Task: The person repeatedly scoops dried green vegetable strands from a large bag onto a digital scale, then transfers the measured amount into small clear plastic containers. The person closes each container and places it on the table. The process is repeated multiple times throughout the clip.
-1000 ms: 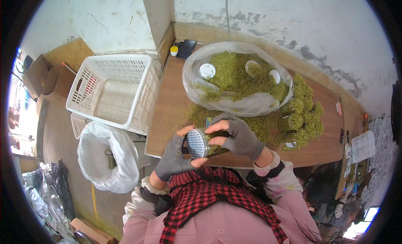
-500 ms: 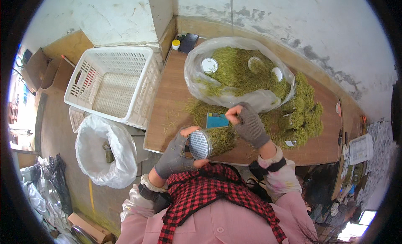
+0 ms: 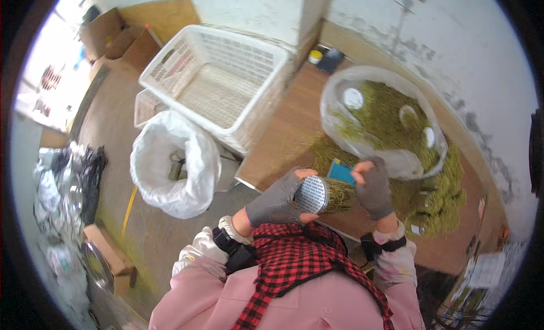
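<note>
Plainly, in the head view, the jar [image 3: 335, 195] lies sideways near the middle, raised over the edge of the bench [image 3: 286, 138], packed with thin dry green stalks. Its silvery patterned end [image 3: 311, 195] faces nine o'clock. The left hand [image 3: 277, 201], in a grey fingerless glove, has its grip clasped around that end, thumb and fingers on opposite sides of the rim. At the jar's three o'clock is the right hand [image 3: 375, 188], gloved alike; its fingers are curled inward near the thumb, and I cannot tell whether this grip pinches anything.

Just past the jar, at its one o'clock, a flat teal item [image 3: 341, 172] rests on the bench beside loose stalks. Farther out along one o'clock stands a large clear plastic bag [image 3: 398, 163], open and full of the same stalks, with a round white disc [image 3: 353, 98] among them. More stalks heap at three o'clock. Toward twelve, well apart from the jar, a small yellow-topped container [image 3: 315, 56] sits next to a dark flat object [image 3: 330, 62].

Between ten and eleven is a white slatted basket [image 3: 256, 107]. Between nine and ten, a white-lined bin [image 3: 205, 180] holds greenish cylindrical things [image 3: 177, 166]. At six o'clock is a red-and-black checked apron [image 3: 320, 252].
</note>
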A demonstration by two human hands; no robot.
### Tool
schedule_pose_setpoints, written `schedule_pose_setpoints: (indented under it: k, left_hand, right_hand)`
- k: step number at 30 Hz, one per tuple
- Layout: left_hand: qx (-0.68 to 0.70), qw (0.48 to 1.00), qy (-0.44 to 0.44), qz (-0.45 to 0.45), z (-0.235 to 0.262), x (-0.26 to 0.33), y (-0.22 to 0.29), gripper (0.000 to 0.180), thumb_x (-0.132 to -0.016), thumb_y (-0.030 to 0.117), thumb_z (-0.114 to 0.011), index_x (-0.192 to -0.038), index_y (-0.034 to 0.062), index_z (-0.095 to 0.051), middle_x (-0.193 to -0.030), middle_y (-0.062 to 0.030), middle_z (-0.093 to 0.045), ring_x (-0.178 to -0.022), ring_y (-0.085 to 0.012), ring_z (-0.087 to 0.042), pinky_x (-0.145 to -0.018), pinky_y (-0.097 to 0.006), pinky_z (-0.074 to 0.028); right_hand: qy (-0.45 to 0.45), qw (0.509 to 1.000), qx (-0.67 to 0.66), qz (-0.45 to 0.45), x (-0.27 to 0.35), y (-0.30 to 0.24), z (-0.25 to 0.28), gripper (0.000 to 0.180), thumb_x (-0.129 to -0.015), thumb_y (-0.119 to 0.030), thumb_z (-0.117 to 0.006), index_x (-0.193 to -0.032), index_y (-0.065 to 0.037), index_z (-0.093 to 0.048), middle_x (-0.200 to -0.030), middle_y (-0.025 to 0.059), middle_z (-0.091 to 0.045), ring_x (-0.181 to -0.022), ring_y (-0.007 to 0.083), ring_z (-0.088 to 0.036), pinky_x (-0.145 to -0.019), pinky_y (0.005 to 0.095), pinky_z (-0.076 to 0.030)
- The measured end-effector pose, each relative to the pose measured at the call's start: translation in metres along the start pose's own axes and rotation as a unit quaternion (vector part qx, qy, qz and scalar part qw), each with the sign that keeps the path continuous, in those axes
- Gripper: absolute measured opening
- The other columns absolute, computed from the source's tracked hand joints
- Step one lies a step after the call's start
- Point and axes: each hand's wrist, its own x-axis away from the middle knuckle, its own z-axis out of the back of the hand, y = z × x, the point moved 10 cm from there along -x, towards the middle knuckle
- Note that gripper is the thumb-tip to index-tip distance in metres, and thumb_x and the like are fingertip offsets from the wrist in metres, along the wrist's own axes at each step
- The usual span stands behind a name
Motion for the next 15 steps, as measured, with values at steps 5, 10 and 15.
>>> schedule_pose_setpoints:
  k: [5, 10, 15]
  left_hand:
    - [-0.015, 0.967, 0.200, 0.159, 0.088, 0.115, -0.088, 0.090, -0.073, 0.027, -0.092, -0.145, 0.0053, -0.042, -0.133, -0.0139, -0.055, -0.124, -0.0261, -0.055, -0.107, -0.039, -0.044]
    - [-0.382, 0.782, 0.429, 0.243, 0.251, 0.279, -0.167, 0.098, -0.081, 0.032, -0.085, -0.154, -0.0013, -0.028, -0.150, -0.0179, -0.041, -0.136, -0.0319, -0.044, -0.118, -0.041, -0.032]
    - [-0.462, 0.740, 0.385, 0.300, 0.266, 0.247, -0.189, 0.094, -0.092, 0.057, -0.067, -0.155, -0.0014, -0.029, -0.156, -0.0289, -0.033, -0.142, -0.0459, -0.035, -0.120, -0.049, -0.027]
  right_hand:
    - [-0.091, 0.971, -0.011, -0.222, 0.065, 0.096, -0.012, 0.014, -0.094, -0.014, -0.065, -0.099, -0.002, -0.059, -0.095, 0.0156, -0.062, -0.089, 0.0324, -0.061, -0.080, 0.0446, -0.050]
    - [-0.077, 0.923, -0.101, -0.362, 0.172, 0.154, -0.010, 0.031, -0.093, -0.022, -0.070, -0.117, -0.004, -0.061, -0.105, 0.0146, -0.065, -0.099, 0.0278, -0.065, -0.088, 0.0395, -0.053]
    - [0.078, 0.857, -0.147, -0.487, 0.265, 0.202, 0.003, 0.040, -0.088, -0.025, -0.076, -0.116, -0.002, -0.061, -0.100, 0.0117, -0.064, -0.094, 0.0244, -0.063, -0.085, 0.0387, -0.052]
